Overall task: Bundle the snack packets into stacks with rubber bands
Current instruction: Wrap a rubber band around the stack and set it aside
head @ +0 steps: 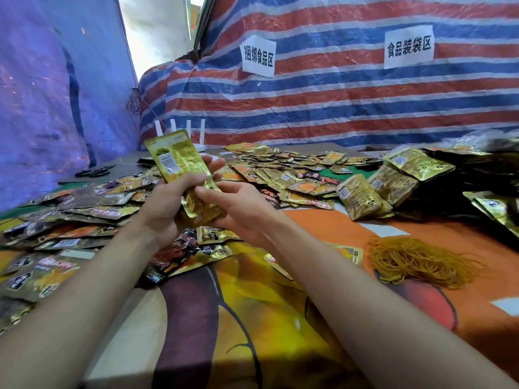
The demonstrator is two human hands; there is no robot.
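Left hand (165,209) and right hand (241,211) both grip a gold packet stack (177,158) held up over the table (280,318). Loose packets (70,217) heaped left, rubber bands (421,259) right; the stack partly hides a white router (202,131) behind.

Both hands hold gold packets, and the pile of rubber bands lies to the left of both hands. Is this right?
Not quite. In the head view the left hand and the right hand do hold the gold packets, but the pile of rubber bands lies to the right of both hands, not to the left.
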